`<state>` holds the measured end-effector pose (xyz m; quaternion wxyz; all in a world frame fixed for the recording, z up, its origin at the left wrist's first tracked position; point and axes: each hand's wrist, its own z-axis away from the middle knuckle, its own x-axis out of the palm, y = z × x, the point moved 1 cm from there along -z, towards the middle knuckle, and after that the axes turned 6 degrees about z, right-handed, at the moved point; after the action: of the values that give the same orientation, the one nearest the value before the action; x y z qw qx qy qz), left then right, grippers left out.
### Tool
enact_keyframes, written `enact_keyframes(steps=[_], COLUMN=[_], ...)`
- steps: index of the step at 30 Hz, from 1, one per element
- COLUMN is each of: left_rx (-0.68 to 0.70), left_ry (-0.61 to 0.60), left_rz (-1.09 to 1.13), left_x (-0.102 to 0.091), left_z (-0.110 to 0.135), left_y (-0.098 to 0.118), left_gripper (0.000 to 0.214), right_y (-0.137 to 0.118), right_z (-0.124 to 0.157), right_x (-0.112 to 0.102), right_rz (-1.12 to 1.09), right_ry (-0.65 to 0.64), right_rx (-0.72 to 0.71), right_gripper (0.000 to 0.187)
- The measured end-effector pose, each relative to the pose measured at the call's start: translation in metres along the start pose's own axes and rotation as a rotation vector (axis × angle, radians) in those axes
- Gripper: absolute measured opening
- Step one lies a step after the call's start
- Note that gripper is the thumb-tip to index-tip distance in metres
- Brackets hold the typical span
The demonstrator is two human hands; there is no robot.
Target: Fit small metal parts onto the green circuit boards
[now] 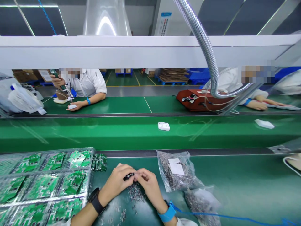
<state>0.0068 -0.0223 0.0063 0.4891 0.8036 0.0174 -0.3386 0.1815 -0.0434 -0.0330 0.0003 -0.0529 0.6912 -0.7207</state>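
Observation:
My left hand (116, 183) and my right hand (148, 182) meet over the green bench, fingertips together. Between them is a small black part (128, 177), pinched by my left fingers while my right fingers touch its end. A loose pile of small dark metal parts (135, 194) lies just under my hands. I wear a black watch on the left wrist and a blue wrist strap (167, 214) with a blue cord on the right.
A clear tray of green circuit boards (44, 185) lies at my left, with a stack of boards (99, 162) on edge beside it. Two plastic bags of small parts (177, 172) lie at my right. A white device (163, 126) rides the belt. Two people work opposite.

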Motion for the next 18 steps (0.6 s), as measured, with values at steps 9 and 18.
enact_keyframes(steps=[9,18], left_rx=[-0.085,-0.078], left_ry=[0.046,0.000], left_rz=[0.037,0.018], left_x=[-0.0020,-0.0008], left_z=[-0.0020,-0.0005], left_y=[0.0033,-0.0024], left_gripper=[0.015,0.014], right_y=[-0.0010,0.0036], right_z=[0.0040,0.0022], right_x=[0.0002,0.0001], right_rz=[0.156,0.125], right_ry=[0.057,0.061], right_rx=[-0.109,-0.090], right_gripper=[0.039,0.041])
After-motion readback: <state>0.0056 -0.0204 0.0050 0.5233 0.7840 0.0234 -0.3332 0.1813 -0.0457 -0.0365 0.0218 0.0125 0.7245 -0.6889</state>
